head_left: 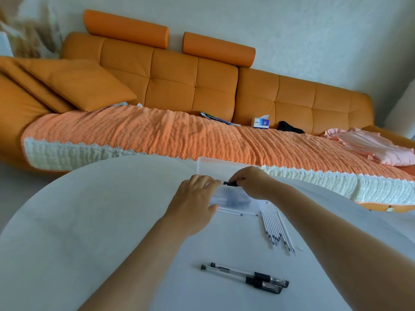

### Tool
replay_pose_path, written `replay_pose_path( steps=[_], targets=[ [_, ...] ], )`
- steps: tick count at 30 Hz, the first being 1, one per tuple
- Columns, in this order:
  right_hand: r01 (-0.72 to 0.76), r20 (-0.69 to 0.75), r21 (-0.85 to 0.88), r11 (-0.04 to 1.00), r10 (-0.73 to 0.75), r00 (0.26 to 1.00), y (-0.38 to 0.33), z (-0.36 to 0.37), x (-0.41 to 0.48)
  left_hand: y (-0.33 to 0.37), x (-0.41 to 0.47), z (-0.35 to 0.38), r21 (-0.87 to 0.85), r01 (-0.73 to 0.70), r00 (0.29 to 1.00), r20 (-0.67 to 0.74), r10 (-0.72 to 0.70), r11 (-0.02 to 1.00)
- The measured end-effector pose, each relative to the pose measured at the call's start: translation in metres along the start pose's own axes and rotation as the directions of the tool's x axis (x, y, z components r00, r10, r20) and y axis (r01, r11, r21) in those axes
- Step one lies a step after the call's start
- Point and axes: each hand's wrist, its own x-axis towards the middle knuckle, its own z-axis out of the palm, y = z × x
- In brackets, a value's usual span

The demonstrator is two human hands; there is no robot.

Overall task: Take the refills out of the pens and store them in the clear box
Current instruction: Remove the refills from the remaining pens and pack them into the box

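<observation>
Two pens [244, 278] on the desk [89, 221] — refills [276, 230] beyond.
The left hand [193, 200] lies flat on the clear box [238, 198]; the right hand [254, 181] pinches a dark pen piece [231, 183] (above it).

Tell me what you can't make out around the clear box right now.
Head view:
Clear box: contents blurred behind its frosted wall; left hand covers one end.
Black piece: mostly hidden by fingers of the right hand; unidentifiable.
Refills: overlapping, too small to count.
Left grip: unclear.
</observation>
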Motion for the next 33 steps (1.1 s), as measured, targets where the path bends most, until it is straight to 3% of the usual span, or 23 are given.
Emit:
replay_pose_path(
  steps=[5,10,13,18,24,33],
  targets=[
    [-0.011,0.085,0.096,0.995,0.003,0.996,-0.005,0.0,-0.001,-0.001,-0.001,0.002,0.002,0.002,1.0,-0.006,-0.002,1.0],
    [0.0,0.081,0.186,0.983,-0.015,0.997,-0.002,-0.003,-0.013,0.002,-0.001,0.005,0.058,0.0,1.0,-0.017,0.001,0.998],
    [0.048,0.02,0.171,0.984,-0.053,0.998,0.002,-0.008,-0.028,0.008,0.0,0.006,0.077,-0.002,1.0,-0.027,0.004,0.997],
    [0.174,-0.222,0.08,0.981,-0.153,0.963,0.027,-0.022,-0.065,0.036,0.008,0.003,0.007,-0.075,0.993,-0.088,0.075,0.997],
    [0.05,-0.283,0.028,0.998,-0.04,0.958,0.081,-0.02,-0.116,0.074,0.009,0.019,-0.133,-0.141,0.99,-0.05,0.135,0.981],
    [-0.138,-0.034,0.069,0.988,0.14,0.99,0.135,-0.002,-0.153,0.118,0.005,0.043,-0.195,-0.259,0.953,0.109,0.283,0.946]
  ],
)
